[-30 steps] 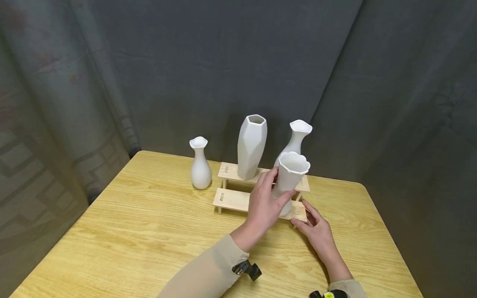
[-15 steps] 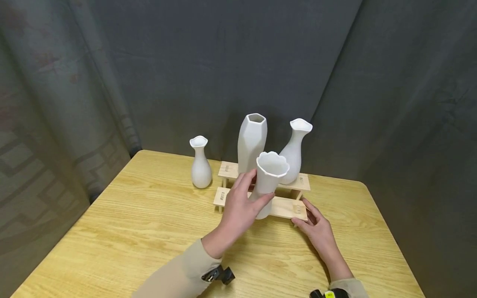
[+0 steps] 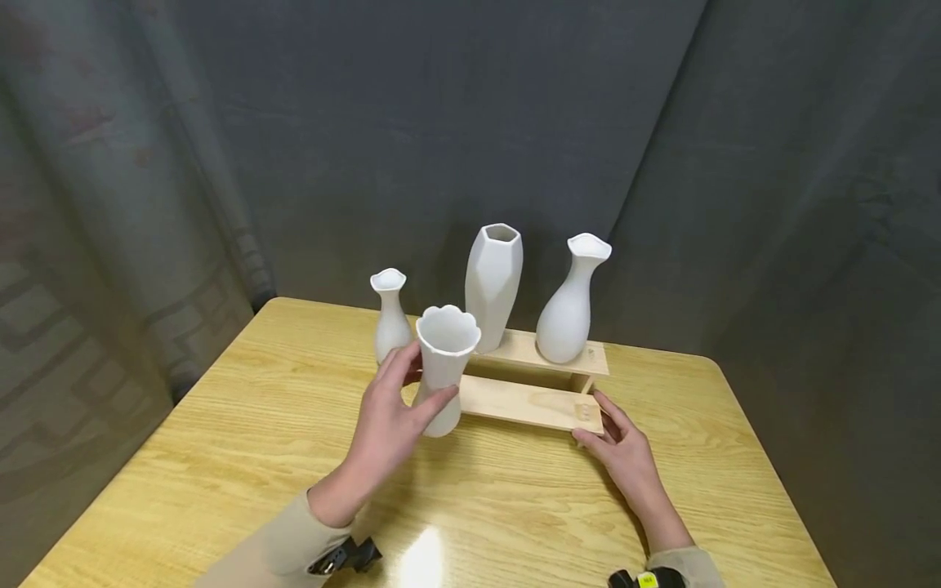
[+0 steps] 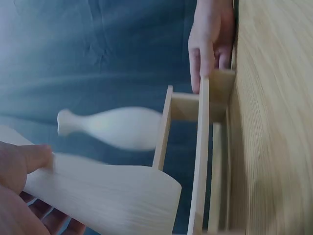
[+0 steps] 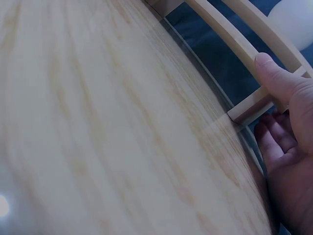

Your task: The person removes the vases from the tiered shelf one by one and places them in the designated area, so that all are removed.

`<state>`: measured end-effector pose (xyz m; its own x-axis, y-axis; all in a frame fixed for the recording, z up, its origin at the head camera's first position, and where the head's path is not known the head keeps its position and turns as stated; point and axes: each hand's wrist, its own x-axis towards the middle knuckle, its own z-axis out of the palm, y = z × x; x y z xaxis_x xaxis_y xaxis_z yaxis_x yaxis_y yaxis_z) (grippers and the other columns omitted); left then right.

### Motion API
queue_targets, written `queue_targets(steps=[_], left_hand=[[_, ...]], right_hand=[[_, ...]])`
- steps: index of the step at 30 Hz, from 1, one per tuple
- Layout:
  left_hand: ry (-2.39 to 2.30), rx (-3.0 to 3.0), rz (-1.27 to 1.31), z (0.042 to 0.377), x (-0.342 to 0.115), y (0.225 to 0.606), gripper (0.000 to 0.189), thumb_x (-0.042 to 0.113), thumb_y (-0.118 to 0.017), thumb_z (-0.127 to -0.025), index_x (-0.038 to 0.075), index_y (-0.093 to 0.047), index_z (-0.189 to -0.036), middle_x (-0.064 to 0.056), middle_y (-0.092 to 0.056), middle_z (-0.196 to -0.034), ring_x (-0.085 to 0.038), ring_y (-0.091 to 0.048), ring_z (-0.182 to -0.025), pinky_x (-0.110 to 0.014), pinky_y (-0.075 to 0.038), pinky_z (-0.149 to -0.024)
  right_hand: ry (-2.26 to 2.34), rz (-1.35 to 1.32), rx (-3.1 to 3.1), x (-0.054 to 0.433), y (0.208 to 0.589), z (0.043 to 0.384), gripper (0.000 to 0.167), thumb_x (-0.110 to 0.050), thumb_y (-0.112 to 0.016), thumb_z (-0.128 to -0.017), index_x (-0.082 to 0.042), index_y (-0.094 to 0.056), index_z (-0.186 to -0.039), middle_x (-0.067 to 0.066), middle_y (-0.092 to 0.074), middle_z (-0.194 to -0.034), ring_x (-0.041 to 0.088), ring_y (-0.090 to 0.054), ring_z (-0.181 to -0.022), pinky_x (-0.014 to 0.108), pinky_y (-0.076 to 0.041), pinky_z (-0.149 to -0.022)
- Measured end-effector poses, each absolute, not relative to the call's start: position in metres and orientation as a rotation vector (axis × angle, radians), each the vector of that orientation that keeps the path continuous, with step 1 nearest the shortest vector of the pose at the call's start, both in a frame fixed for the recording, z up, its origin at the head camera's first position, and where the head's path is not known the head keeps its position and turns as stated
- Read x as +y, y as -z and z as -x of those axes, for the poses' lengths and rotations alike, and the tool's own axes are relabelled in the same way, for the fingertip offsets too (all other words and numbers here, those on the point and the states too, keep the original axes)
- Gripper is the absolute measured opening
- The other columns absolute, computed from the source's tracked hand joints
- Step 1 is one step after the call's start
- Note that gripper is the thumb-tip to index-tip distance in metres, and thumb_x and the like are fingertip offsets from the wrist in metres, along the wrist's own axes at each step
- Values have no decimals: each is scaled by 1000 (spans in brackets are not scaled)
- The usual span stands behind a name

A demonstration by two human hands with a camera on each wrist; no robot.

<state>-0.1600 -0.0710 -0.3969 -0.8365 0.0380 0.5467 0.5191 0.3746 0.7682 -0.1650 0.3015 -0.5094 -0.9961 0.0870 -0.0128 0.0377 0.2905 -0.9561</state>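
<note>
My left hand (image 3: 385,420) grips a white vase with a scalloped rim (image 3: 444,367) around its side, thumb on the right. This vase (image 4: 112,196) is upright above the table, in front of the two-tier wooden stand (image 3: 525,402), and hides the stand's left end. At the stand's right end, my right hand (image 3: 625,465) pinches the lower board; in the right wrist view its thumb (image 5: 276,78) lies on the board's end, fingers curled below. On the upper board stand a faceted white vase (image 3: 492,286) and a white narrow-necked vase (image 3: 566,318).
A smaller white narrow-necked vase (image 3: 390,322) stands on the wooden table (image 3: 243,408) left of the stand, partly behind my left hand. Dark grey curtains (image 3: 412,139) hang behind and beside the table.
My left hand has carried the scalloped vase off the lower board's right part, leftwards past the stand's front. My right hand keeps its place on the board's end.
</note>
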Motion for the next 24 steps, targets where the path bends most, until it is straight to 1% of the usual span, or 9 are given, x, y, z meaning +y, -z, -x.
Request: queue_targets(steps=[5,9,14,19,24], left_hand=[[1460,-2194,361,164,-103,394,72,3,-92,-90,10,-60,-154,-11,-65,-137,-30,-67,-120,-55,-58,-102],[1409,-2200,277,171,-127,393,69,3,-90,-92,8,-60,-153,-14,-65,-134,-33,-66,-120,-57,-57,-102],[1365,-2192,205,184,-149,396,66,3,-87,-95,4,-58,-154,-19,-64,-135,-38,-66,-120,-59,-56,-104],[1327,-2166,142,204,-165,403,63,3,-85,-97,0,-57,-153,-23,-63,-134,-41,-66,-120,-59,-55,-105],[1298,-2180,75,224,-178,414,62,4,-84,-98,-1,-56,-154,-25,-62,-138,-43,-66,-125,-60,-54,-107]], right_hand=[[-1875,106,-2465,300,508,165,92,-34,-88,-98,-21,-37,-174,11,-29,-179,30,-38,-159,8,-41,-107],[-1872,114,-2484,300,506,165,91,-33,-87,-99,-24,-36,-174,10,-26,-180,29,-35,-161,10,-40,-111],[-1861,115,-2494,300,503,165,91,-34,-87,-99,-24,-37,-174,8,-25,-180,28,-33,-162,13,-39,-114],[-1884,118,-2478,300,503,164,92,-31,-87,-99,-23,-35,-175,10,-27,-180,27,-37,-160,10,-40,-110],[-1873,119,-2486,301,504,164,92,-31,-87,-99,-23,-35,-175,10,-27,-180,28,-37,-160,9,-41,-109]])
